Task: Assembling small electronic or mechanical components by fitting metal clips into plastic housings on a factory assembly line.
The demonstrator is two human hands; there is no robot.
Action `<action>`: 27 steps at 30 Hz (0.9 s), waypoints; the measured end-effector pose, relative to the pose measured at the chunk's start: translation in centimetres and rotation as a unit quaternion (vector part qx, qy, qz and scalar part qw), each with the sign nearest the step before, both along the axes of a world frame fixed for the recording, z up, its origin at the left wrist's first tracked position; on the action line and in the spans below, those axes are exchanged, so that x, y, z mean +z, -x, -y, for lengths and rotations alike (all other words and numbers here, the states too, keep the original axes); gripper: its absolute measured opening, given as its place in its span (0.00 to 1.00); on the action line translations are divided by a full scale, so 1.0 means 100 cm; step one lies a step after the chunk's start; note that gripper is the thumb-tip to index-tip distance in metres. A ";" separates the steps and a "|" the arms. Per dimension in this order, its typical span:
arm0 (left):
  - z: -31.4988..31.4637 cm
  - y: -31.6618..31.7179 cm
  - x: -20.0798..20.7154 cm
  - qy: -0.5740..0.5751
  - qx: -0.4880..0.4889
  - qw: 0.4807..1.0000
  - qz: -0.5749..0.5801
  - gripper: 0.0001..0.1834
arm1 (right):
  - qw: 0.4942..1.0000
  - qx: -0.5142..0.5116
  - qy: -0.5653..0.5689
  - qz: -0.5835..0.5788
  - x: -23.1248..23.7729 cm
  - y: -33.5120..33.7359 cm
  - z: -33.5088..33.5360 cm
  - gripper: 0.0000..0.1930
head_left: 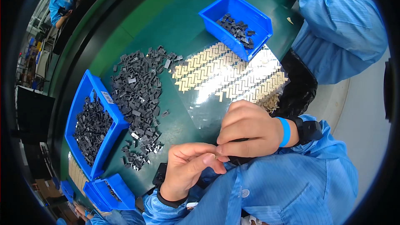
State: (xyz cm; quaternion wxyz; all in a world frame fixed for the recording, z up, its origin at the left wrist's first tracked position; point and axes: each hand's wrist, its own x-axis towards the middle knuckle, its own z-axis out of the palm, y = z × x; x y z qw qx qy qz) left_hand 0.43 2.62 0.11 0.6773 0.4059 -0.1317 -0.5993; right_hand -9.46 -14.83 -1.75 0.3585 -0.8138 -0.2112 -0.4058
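Observation:
My left hand [187, 167] and my right hand [251, 130] meet fingertip to fingertip in front of my chest, at the near edge of the table. Both are closed in a pinch; whatever lies between the fingertips is hidden or too small to name. Just beyond my right hand lies a clear, shiny sheet [198, 114] bearing rows of small tan angled pieces [189, 73]. A loose heap of small dark grey parts [137, 87] spreads to the left of the sheet.
A blue bin [96, 158] full of dark grey parts stands at the left. Another blue bin [262, 23], partly filled, overlaps the sheet's far edge. A smaller blue bin [121, 187] sits at the lower left. At right are a black bag [298, 83] and a co-worker's blue sleeve [329, 12].

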 end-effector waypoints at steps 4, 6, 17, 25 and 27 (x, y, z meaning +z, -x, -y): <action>-0.005 -0.004 -0.009 0.000 -0.012 1.000 -0.027 0.10 | 1.000 0.002 0.020 0.013 -0.002 -0.002 0.001 0.10; -0.005 -0.003 -0.009 0.008 0.005 0.993 -0.116 0.12 | 1.000 0.005 0.021 0.020 0.000 -0.001 0.000 0.10; -0.010 0.005 -0.010 -0.014 0.044 0.998 -0.043 0.08 | 0.999 -0.017 0.030 0.007 -0.003 -0.002 0.000 0.10; -0.006 0.017 -0.009 -0.054 0.117 0.928 0.350 0.07 | 0.995 -0.045 -0.011 -0.086 -0.003 -0.006 -0.013 0.08; -0.003 0.017 -0.006 -0.060 0.106 0.901 0.416 0.06 | 0.994 -0.041 -0.021 -0.098 -0.005 -0.005 -0.014 0.07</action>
